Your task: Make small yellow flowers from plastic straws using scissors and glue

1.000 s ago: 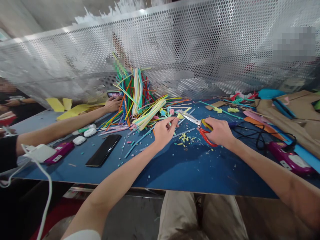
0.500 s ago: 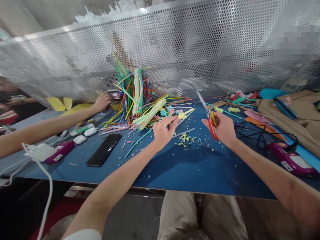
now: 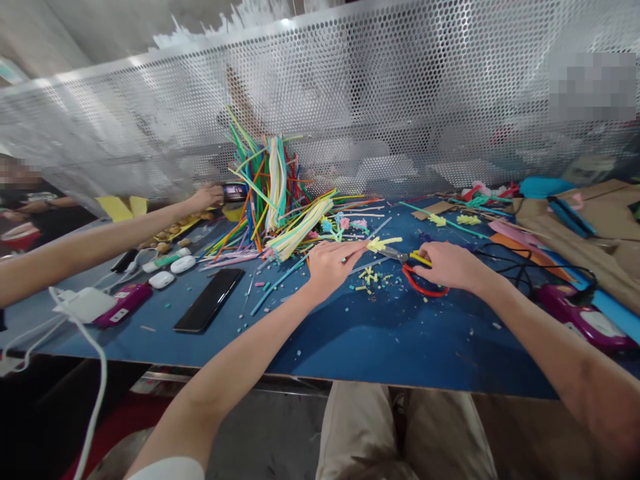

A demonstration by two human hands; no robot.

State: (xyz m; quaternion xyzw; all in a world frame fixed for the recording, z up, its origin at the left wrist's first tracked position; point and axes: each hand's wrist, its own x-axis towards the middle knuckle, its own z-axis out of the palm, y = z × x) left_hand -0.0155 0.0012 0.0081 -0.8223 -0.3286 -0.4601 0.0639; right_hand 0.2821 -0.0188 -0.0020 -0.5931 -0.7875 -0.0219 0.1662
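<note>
Over the middle of the blue table, my left hand (image 3: 330,263) pinches a yellow pipe-cleaner piece (image 3: 391,241) that has short stubs sticking out of it. In my right hand (image 3: 450,265) is a pair of scissors (image 3: 425,290) with red and yellow handles, and the handles are spread apart. The scissor blades point left and lie at the yellow piece, close to my left fingertips; whether they touch it I cannot tell. Below them, small yellow clippings (image 3: 370,275) are scattered on the table.
Bundles of coloured pipe cleaners (image 3: 305,230) lie behind my left hand. A black phone (image 3: 209,300), white earbud case (image 3: 161,279) and purple power strip (image 3: 124,303) are at left. Another person's arm (image 3: 125,230) reaches in there. Cables and cardboard (image 3: 565,213) lie at right.
My right hand has turned the scissors from pointing up and away to pointing left at the yellow piece, with the handles now spread. My left hand has moved slightly right and down.
</note>
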